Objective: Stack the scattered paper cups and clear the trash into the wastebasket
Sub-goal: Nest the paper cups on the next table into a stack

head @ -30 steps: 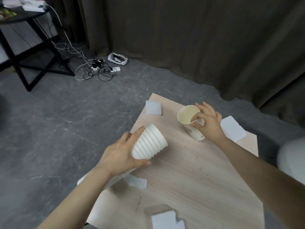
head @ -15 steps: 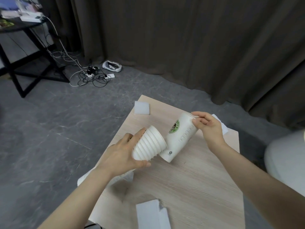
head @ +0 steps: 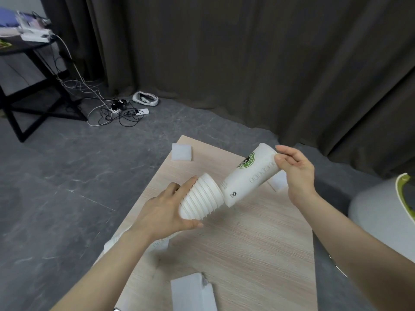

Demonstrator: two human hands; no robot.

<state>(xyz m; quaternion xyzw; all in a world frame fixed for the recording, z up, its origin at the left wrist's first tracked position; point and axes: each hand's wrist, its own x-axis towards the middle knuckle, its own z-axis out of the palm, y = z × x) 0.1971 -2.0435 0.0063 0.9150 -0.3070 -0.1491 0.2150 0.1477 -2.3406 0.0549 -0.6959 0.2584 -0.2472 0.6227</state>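
My left hand (head: pixel 164 212) grips a stack of several nested white paper cups (head: pixel 202 196), tilted with its mouth toward the upper right, above the light wooden table (head: pixel 258 254). My right hand (head: pixel 296 171) pinches the rim of a white cup with a green round logo (head: pixel 249 176). That cup is tilted base-down, and its base meets the mouth of the stack. A white foam square (head: pixel 182 152) lies at the table's far corner, another white piece (head: pixel 278 181) sits under my right hand, and a larger white piece (head: pixel 193 292) lies near the front edge.
A white wastebasket with a green rim (head: pixel 381 212) stands to the right of the table. On the grey floor at the back left lie tangled cables (head: pixel 112 113) and a white headset (head: pixel 146 98), beside a black table (head: pixel 27 63). Dark curtains hang behind.
My right hand lifted the logo cup off the table, turned it base-first and brought it to the mouth of the stack. The left hand kept its grip on the stack.
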